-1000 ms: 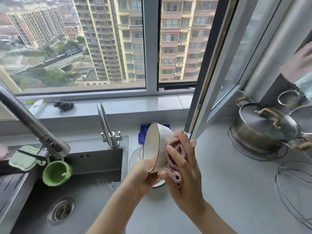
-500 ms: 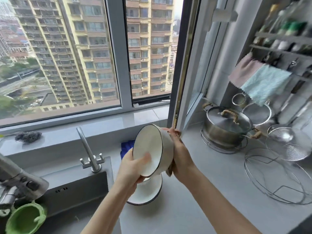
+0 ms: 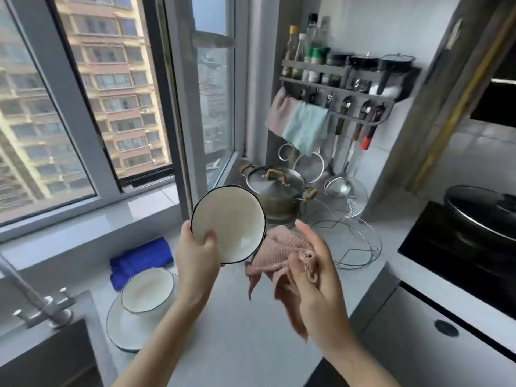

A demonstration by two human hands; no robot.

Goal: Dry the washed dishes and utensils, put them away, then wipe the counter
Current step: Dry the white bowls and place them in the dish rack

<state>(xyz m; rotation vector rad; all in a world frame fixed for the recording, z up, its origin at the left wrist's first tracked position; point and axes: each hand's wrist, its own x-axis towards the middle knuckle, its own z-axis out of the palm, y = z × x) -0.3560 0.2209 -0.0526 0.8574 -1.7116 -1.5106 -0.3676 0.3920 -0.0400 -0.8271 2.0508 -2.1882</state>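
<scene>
One black-rimmed bowl (image 3: 231,219), tipped on edge with its mouth facing near, is gripped at the lower rim by the left hand (image 3: 196,258) above the worktop (image 3: 237,344); the right hand (image 3: 315,272), just right, clutches a pink cloth (image 3: 279,247).

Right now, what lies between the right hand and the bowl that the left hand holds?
In the head view, only the pink cloth lies there: the right hand grips it, and its edge reaches toward the bowl in the left hand.
</scene>
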